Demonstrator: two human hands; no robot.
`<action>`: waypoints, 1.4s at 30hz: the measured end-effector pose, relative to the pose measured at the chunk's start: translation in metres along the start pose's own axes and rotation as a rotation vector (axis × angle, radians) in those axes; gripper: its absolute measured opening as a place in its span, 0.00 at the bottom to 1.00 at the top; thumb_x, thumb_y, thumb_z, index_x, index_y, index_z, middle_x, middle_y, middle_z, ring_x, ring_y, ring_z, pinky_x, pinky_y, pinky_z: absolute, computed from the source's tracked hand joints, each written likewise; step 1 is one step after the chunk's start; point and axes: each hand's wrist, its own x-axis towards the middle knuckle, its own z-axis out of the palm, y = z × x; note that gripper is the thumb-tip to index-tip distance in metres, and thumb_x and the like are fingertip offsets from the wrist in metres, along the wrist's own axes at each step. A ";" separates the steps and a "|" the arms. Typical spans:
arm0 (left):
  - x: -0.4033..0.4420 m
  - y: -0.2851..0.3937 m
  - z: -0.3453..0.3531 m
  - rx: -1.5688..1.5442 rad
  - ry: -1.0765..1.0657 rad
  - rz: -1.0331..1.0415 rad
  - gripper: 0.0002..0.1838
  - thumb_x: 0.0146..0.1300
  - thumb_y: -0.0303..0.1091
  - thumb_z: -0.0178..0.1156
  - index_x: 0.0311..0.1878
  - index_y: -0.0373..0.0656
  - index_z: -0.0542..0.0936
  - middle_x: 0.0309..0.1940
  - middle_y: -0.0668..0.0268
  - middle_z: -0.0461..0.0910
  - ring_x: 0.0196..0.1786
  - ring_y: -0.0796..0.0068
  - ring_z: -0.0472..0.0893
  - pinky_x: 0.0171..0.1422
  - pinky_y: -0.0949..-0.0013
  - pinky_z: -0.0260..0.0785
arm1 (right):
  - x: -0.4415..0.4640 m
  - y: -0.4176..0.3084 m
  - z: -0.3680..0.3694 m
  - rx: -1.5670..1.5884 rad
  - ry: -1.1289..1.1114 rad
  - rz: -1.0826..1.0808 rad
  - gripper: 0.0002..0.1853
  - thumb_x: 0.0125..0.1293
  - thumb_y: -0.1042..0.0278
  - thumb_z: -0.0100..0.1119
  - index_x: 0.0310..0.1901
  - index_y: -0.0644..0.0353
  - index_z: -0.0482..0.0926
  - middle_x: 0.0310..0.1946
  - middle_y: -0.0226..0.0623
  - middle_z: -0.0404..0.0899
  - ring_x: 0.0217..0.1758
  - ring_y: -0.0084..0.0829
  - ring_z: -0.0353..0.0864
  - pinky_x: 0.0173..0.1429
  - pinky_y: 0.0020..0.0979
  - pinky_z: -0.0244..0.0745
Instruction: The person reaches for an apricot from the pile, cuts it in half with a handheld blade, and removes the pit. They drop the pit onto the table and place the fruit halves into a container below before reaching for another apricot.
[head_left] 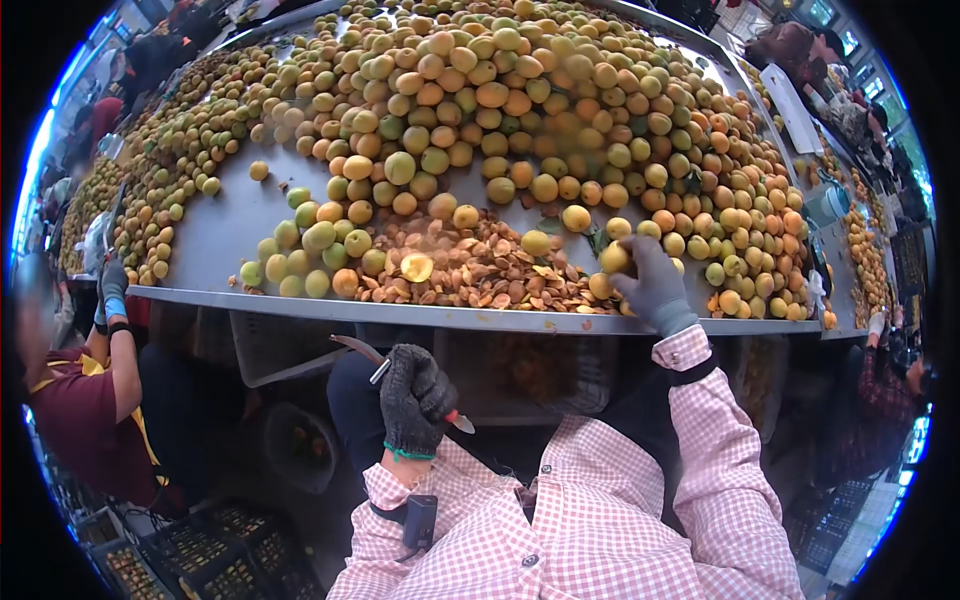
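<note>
My left hand (pixel 418 400), in a dark knit glove, is closed around a knife (pixel 360 348) with a red part at its lower end, below the table edge. My right hand (pixel 655 285), in a grey glove, reaches over the metal table (pixel 400 312), its fingers curled against a yellow-green apricot (pixel 615 258). To the left of that hand lies a pile of brown pits (pixel 500 262) with a cut apricot half (pixel 416 267) on it. Several greenish apricots (pixel 319 236) sit left of the pits.
A large heap of apricots (pixel 490 95) covers the table's far side. Under the table edge are a crate (pixel 290 375) and a round bin (pixel 300 448). A person in a maroon shirt (pixel 90 400) works at the left; another person (pixel 885 385) is at the right.
</note>
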 end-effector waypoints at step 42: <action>-0.039 0.025 -0.037 0.002 0.032 0.121 0.12 0.70 0.46 0.50 0.35 0.50 0.72 0.15 0.76 0.57 0.11 0.85 0.55 0.16 0.76 0.48 | -0.089 0.052 0.249 -0.278 -0.558 -0.461 0.24 0.59 0.53 0.59 0.50 0.63 0.75 0.45 0.46 0.78 0.49 0.42 0.77 0.55 0.39 0.71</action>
